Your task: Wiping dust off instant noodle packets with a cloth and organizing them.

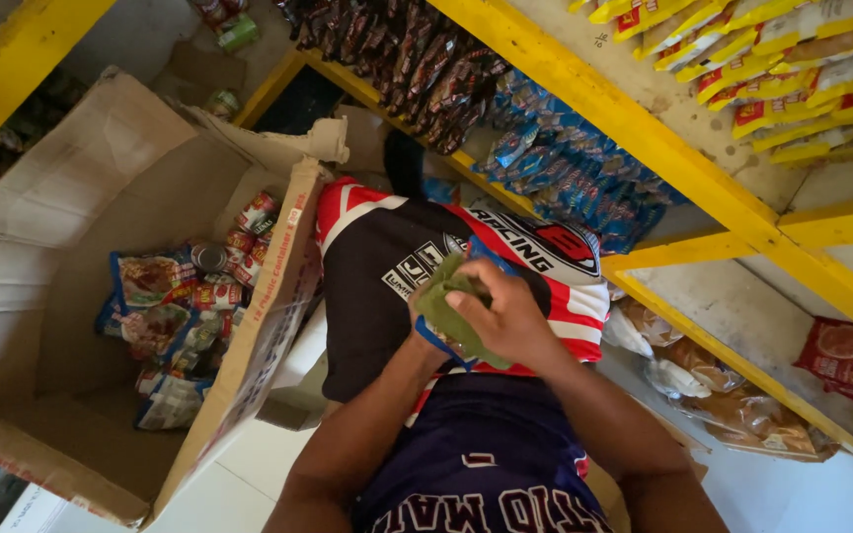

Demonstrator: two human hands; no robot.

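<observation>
My right hand (508, 318) is closed on a green cloth (443, 301) in front of my dark, red and white shirt. The cloth lies pressed over a blue packet (487, 254), of which only the edges show. My left hand (419, 334) is mostly hidden under the cloth and packet and seems to grip the packet from below. Both forearms come up from the bottom of the view.
A large open cardboard box (71, 197) to my left holds packets and small cans (211, 259). Yellow shelves (644, 128) to my right carry dark, blue and yellow-red packets. Bagged bread (713, 390) and a red packet (851, 360) lie on a lower shelf.
</observation>
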